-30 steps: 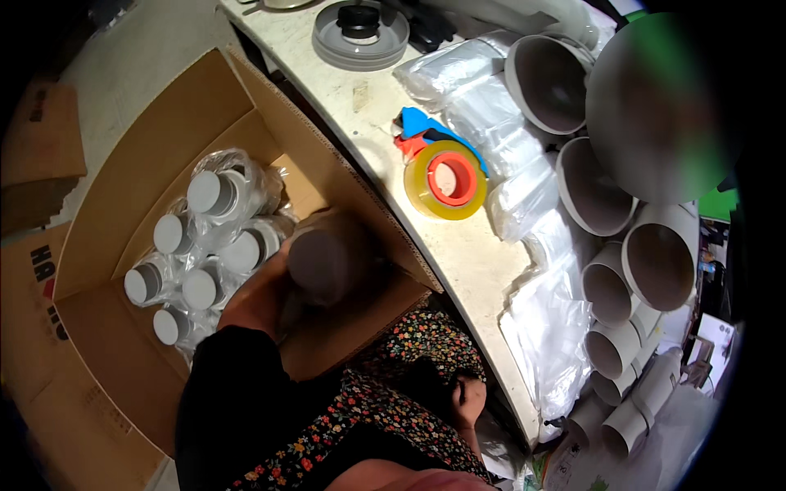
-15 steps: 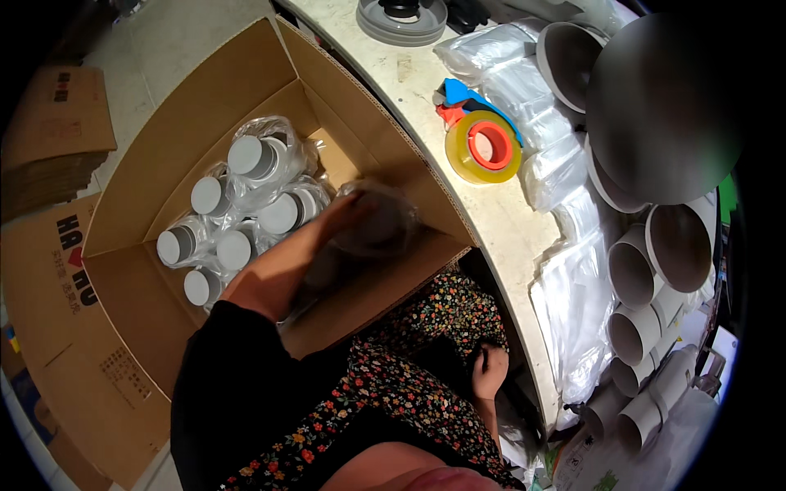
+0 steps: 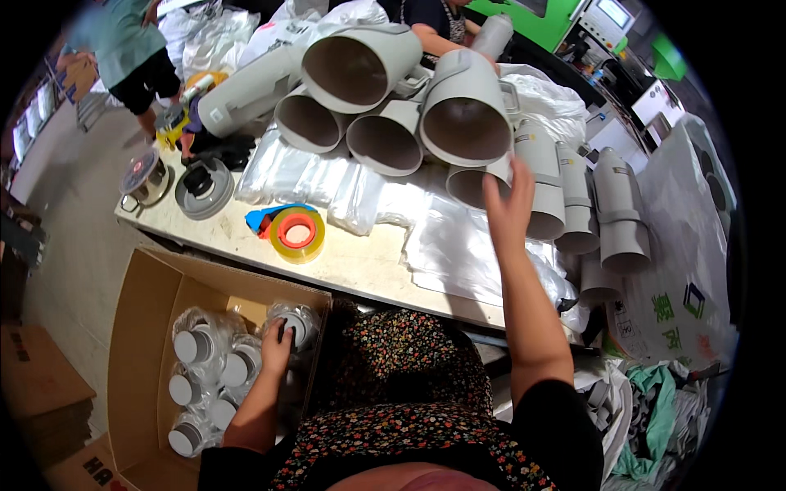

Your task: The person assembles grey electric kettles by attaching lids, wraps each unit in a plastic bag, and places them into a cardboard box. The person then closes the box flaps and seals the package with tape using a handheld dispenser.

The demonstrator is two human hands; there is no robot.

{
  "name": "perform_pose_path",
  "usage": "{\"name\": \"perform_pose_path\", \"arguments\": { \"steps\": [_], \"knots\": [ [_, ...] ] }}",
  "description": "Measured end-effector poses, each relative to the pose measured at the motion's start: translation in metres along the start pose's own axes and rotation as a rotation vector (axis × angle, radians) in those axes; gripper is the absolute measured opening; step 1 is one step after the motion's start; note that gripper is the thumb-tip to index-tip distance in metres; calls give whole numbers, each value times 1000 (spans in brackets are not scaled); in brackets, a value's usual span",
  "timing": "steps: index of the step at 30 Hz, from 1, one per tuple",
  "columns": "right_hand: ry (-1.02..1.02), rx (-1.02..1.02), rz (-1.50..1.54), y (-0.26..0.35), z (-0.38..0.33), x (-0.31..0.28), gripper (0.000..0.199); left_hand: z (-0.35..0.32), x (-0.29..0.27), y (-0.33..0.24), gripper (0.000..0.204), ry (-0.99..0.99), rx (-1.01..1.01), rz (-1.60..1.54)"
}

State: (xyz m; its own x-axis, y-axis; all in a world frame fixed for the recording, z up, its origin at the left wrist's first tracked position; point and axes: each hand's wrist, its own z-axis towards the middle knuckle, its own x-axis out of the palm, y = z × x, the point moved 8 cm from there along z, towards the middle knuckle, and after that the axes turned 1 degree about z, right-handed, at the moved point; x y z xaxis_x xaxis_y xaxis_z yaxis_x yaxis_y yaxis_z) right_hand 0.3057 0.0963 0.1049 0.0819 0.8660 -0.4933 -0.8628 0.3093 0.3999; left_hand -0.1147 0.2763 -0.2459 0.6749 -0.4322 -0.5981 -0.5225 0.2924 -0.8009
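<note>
My left hand (image 3: 277, 347) is down in the open cardboard box (image 3: 129, 360), its fingers curled at a grey jug in a clear bag (image 3: 301, 324) in the corner nearest the table. Several more bagged grey jugs (image 3: 194, 346) stand beside it, round pale ends up. Over the table, my right hand (image 3: 509, 206) is stretched out with fingers apart and nothing in it. It is nearest to the stacked grey jugs, just in front of a large open-mouthed jug (image 3: 468, 123) and a lower one (image 3: 475, 186); whether it touches them cannot be told.
Flat clear plastic bags (image 3: 458, 245) lie along the table (image 3: 372, 260). A yellow tape roll (image 3: 297, 234), a grey round lid (image 3: 203, 188) and a steel pot (image 3: 145, 176) sit further left. Another person's arm (image 3: 446, 51) is across the table; a second person (image 3: 131, 57) stands far left.
The view has swung toward the table. My right hand has risen from my lap to the stacked jugs. My left hand is still at a bagged jug in the box.
</note>
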Motion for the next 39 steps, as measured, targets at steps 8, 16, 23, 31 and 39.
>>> {"name": "perform_pose_path", "arguments": {
  "steps": [8, 16, 23, 31, 39],
  "knots": [
    [150, 844, 614, -109, 15, 34, 34, -3, -84, -158, 24, -139, 111, -554],
    [46, 678, 1135, -76, -171, -199, 19, -86, -77, -393, 24, 134, 1071, -342],
    [-52, 700, 908, -103, -275, -232, 12, -135, 88, -472, 85, 641, 1106, 331],
    [-59, 610, 767, -82, -328, -253, 17, -175, 147, -524, 44, 1055, 1112, 734],
    [-385, 1012, -429, -265, -519, -418, 23, -34, 59, -425, 23, 955, 112, 565]
  ]
}}
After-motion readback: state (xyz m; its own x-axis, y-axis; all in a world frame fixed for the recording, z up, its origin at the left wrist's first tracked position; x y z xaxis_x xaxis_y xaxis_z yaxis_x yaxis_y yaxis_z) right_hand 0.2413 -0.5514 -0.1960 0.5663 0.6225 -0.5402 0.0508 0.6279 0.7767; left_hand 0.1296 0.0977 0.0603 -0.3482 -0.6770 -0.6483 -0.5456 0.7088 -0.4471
